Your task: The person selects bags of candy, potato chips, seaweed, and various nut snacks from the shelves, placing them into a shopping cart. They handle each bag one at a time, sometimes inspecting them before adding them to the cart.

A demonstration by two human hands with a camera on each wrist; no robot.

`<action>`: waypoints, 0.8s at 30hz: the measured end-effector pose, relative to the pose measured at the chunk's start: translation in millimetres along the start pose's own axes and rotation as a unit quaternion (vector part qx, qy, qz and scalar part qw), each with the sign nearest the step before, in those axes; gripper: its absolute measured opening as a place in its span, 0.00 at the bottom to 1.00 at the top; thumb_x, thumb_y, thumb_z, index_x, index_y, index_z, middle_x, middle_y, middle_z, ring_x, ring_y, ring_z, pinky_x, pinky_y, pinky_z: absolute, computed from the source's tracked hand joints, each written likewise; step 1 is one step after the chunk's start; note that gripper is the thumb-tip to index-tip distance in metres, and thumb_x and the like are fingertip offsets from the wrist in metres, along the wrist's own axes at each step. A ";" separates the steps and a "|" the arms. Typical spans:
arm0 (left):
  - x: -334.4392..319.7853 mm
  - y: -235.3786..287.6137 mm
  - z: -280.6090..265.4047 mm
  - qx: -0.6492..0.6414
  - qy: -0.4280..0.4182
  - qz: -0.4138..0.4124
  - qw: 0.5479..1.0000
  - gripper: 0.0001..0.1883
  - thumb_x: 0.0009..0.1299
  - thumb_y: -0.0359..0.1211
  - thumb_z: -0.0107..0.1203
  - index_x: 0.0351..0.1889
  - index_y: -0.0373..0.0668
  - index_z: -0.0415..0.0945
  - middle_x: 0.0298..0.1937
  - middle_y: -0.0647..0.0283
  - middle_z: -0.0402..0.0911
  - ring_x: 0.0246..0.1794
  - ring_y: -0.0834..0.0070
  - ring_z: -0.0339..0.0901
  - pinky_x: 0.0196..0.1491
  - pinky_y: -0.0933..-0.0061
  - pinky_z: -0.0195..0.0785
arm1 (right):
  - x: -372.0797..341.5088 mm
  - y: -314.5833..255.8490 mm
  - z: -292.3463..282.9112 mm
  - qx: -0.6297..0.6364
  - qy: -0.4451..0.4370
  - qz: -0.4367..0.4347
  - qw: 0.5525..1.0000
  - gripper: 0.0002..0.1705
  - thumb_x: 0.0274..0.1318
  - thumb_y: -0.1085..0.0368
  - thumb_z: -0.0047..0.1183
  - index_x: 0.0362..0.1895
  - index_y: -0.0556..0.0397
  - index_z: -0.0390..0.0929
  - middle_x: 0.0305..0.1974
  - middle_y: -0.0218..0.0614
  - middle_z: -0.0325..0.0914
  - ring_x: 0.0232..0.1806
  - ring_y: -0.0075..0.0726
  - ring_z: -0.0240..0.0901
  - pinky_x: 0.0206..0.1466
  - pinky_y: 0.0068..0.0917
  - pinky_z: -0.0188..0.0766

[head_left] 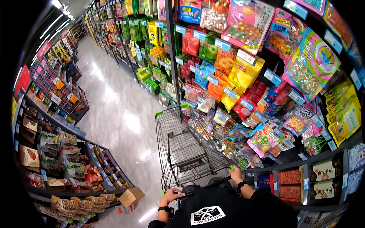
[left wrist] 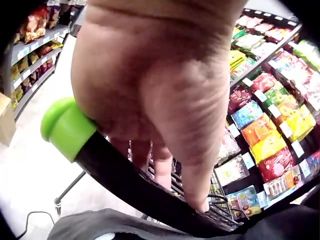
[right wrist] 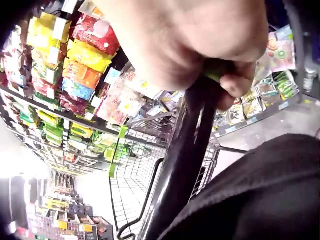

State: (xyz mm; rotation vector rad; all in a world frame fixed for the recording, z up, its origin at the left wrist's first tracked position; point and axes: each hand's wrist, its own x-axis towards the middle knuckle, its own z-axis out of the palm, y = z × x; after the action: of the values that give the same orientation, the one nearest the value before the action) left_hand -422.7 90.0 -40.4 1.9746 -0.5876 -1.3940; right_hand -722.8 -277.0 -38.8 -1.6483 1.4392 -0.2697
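A wire shopping cart [head_left: 164, 133] stands right in front of the person, its basket holding nothing that shows in the head view. My left hand [head_left: 173, 194] grips the black cart handle [left wrist: 130, 175] close to its bright green end cap [left wrist: 67, 130]. In the left wrist view the thumb lies on the near side of the bar and the fingers reach over the far side. At the other end of the handle, my right hand [head_left: 236, 174] curls its fingers round the bar, with part of the grip hidden under the palm in the right wrist view.
Along the right runs a tall shelf with bagged candy, including a yellow bag [head_left: 245, 72], and red boxes [head_left: 289, 180] low down. To the left, a low shelf holds packaged food, with a cardboard box [head_left: 132, 196] at its corner. A shiny grey aisle floor [head_left: 121, 110] stretches ahead.
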 end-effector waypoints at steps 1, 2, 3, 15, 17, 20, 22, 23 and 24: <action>-4.6 6.8 -7.1 0.011 -0.027 0.043 0.999 0.25 0.57 0.52 0.74 0.42 0.41 0.87 0.40 0.59 0.88 0.41 0.71 0.84 0.47 0.71 0.76 | 11.3 8.6 8.0 0.003 0.008 -0.005 1.000 0.23 0.56 0.63 0.60 0.56 0.56 0.79 0.44 0.53 0.83 0.49 0.60 0.79 0.49 0.44 0.73; 0.1 5.2 -11.8 0.023 -0.041 0.036 0.998 0.23 0.59 0.50 0.73 0.41 0.42 0.88 0.39 0.60 0.88 0.41 0.72 0.84 0.46 0.72 0.75 | 22.4 16.9 15.8 -0.013 0.023 -0.041 0.999 0.22 0.55 0.65 0.61 0.56 0.56 0.79 0.40 0.47 0.83 0.42 0.49 0.79 0.46 0.40 0.73; 0.8 6.9 -14.9 0.035 -0.056 0.028 0.997 0.21 0.61 0.48 0.72 0.41 0.42 0.88 0.39 0.61 0.89 0.40 0.74 0.84 0.46 0.74 0.75 | 24.6 12.2 19.4 -0.030 0.037 -0.075 0.996 0.22 0.54 0.67 0.61 0.55 0.57 0.79 0.35 0.41 0.83 0.36 0.38 0.79 0.42 0.36 0.73; 6.9 34.0 -17.6 0.037 -0.072 0.065 0.995 0.18 0.68 0.48 0.65 0.45 0.44 0.87 0.32 0.64 0.87 0.32 0.79 0.80 0.39 0.74 0.72 | 83.8 -26.7 36.1 -0.076 0.070 -0.059 0.993 0.24 0.47 0.70 0.66 0.53 0.53 0.83 0.43 0.48 0.86 0.43 0.47 0.83 0.48 0.39 0.74; -1.3 47.6 -23.3 0.023 -0.064 0.076 0.995 0.18 0.68 0.45 0.66 0.45 0.42 0.86 0.32 0.64 0.87 0.32 0.80 0.80 0.39 0.75 0.72 | 80.9 -46.3 35.2 -0.084 0.067 -0.063 0.992 0.23 0.47 0.69 0.66 0.52 0.52 0.84 0.42 0.49 0.85 0.43 0.51 0.82 0.48 0.41 0.74; 8.0 38.9 -24.2 -0.025 -0.057 0.085 0.994 0.17 0.67 0.42 0.68 0.45 0.40 0.86 0.32 0.65 0.87 0.32 0.81 0.79 0.40 0.76 0.72 | 89.9 -58.4 39.5 -0.101 0.069 -0.094 0.988 0.22 0.49 0.67 0.66 0.52 0.51 0.84 0.41 0.50 0.85 0.43 0.52 0.82 0.46 0.42 0.74; 18.4 35.1 -26.9 -0.042 -0.051 0.081 0.995 0.17 0.67 0.42 0.68 0.45 0.40 0.85 0.32 0.66 0.86 0.32 0.81 0.79 0.41 0.76 0.72 | 100.9 -66.3 44.3 -0.081 0.058 -0.091 0.991 0.20 0.50 0.66 0.64 0.50 0.51 0.84 0.38 0.48 0.84 0.40 0.49 0.82 0.44 0.41 0.74; 20.9 32.3 -26.7 -0.059 -0.044 0.079 0.994 0.17 0.66 0.41 0.69 0.45 0.39 0.85 0.32 0.68 0.85 0.32 0.82 0.78 0.41 0.77 0.72 | 109.7 -61.0 48.5 -0.069 0.060 -0.104 0.990 0.19 0.50 0.66 0.63 0.49 0.51 0.84 0.37 0.48 0.84 0.39 0.48 0.82 0.43 0.41 0.74; 22.5 34.7 -29.9 -0.081 -0.049 0.064 0.993 0.18 0.65 0.41 0.70 0.46 0.39 0.85 0.32 0.69 0.84 0.33 0.83 0.77 0.42 0.78 0.72 | 114.8 -67.0 49.4 -0.098 0.049 -0.102 0.989 0.18 0.50 0.67 0.62 0.48 0.53 0.84 0.35 0.46 0.84 0.37 0.49 0.81 0.42 0.41 0.74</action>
State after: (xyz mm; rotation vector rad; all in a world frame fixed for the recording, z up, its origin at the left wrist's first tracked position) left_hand -386.8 58.1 -23.3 1.7190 -0.6154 -1.4189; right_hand -610.0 -359.8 -61.7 -1.9705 1.4061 -0.3367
